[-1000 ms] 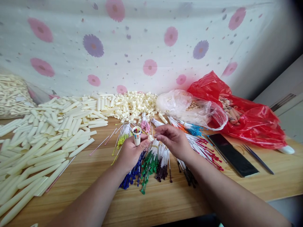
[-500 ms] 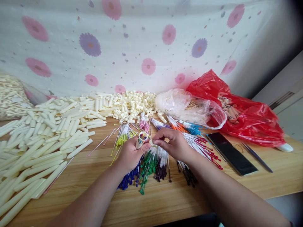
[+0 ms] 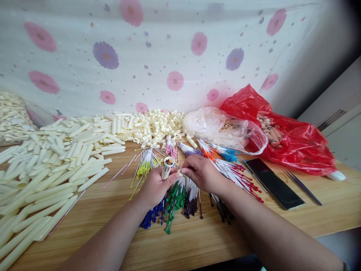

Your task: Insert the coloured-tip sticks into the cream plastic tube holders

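Observation:
My left hand (image 3: pixel 156 187) is closed around a cream slotted pen barrel (image 3: pixel 166 171), upright with its open mouth up and several coloured tips inside. Close beside it, my right hand (image 3: pixel 201 172) has thumb and fingertips pinched at a small pale piece (image 3: pixel 180 173), too small to name. Under and around both hands fan bundles of white pen refills with coloured ends: green (image 3: pixel 175 199), dark blue (image 3: pixel 155 214), dark purple (image 3: pixel 192 197), red (image 3: pixel 239 175), yellow-green (image 3: pixel 146 162) and pink (image 3: pixel 170 146).
Long cream pen tubes (image 3: pixel 50 188) cover the left of the wooden table (image 3: pixel 113 229). Short slotted barrels (image 3: pixel 159 126) are heaped at the back. A clear bag (image 3: pixel 208 122), a red bag (image 3: pixel 304 146), a dark phone-like slab (image 3: pixel 275 183) and tweezers (image 3: pixel 303 187) lie at right.
The barrel in my left hand has tipped more upright and sits slightly further left. My right fingertips have closed in on the small pale piece. The view has shifted slightly.

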A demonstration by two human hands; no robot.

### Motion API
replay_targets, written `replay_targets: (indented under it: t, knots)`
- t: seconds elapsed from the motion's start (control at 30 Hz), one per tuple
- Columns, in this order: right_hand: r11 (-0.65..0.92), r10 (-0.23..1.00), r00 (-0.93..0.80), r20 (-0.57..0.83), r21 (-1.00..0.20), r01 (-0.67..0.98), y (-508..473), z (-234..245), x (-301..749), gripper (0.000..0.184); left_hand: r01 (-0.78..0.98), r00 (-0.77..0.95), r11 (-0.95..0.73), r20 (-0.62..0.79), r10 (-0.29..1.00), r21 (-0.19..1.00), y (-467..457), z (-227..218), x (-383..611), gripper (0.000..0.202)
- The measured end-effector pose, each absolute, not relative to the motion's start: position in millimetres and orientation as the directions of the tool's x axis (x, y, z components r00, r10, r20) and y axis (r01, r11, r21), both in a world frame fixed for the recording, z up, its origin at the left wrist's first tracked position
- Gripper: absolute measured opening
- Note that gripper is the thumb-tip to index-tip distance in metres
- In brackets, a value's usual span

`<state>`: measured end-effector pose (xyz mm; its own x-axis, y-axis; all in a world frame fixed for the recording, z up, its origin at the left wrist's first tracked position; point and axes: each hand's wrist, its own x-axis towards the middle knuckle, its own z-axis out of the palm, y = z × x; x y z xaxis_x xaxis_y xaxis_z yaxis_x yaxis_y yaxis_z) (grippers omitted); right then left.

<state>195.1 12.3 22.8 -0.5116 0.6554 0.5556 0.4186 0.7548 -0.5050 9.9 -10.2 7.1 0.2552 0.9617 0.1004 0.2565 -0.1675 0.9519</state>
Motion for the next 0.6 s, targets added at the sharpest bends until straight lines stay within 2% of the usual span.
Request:
replay_targets:
  t: [0.07, 0.17, 0.27, 0.4, 0.47, 0.6]
  knots:
    - [0.785, 0.618, -0.538, 0.573, -0.409, 0.466, 11.9, 21.6, 193.4, 0.041, 0.265, 0.262, -0.169, 0.097, 0.960, 0.950, -10.8, 5.9, 10.2, 0.031]
    - [0.783, 0.613, -0.541, 0.575, -0.351, 0.514, 10.3, 20.5, 191.1, 0.047, 0.241, 0.292, -0.173, 0.099, 0.951, 0.955, -11.1, 3.8, 9.8, 0.032]
    - [0.751, 0.656, -0.528, 0.540, -0.392, 0.532, 9.4, 20.8, 191.9, 0.048, 0.230, 0.288, -0.165, 0.095, 0.953, 0.959, -10.3, 3.6, 9.2, 0.032]
    - [0.747, 0.661, -0.552, 0.509, -0.517, 0.417, 10.9, 21.9, 195.0, 0.033, 0.211, 0.236, -0.135, 0.084, 0.968, 0.968, -9.9, 6.6, 9.5, 0.030]
    - [0.753, 0.653, -0.564, 0.505, -0.508, 0.417, 11.3, 21.9, 194.9, 0.029, 0.225, 0.241, -0.143, 0.087, 0.967, 0.964, -10.6, 7.8, 10.2, 0.030]
    - [0.679, 0.734, -0.530, 0.424, -0.458, 0.574, 10.2, 20.5, 192.8, 0.039, 0.308, 0.241, -0.185, 0.111, 0.964, 0.933, -11.9, 8.3, 11.5, 0.028]
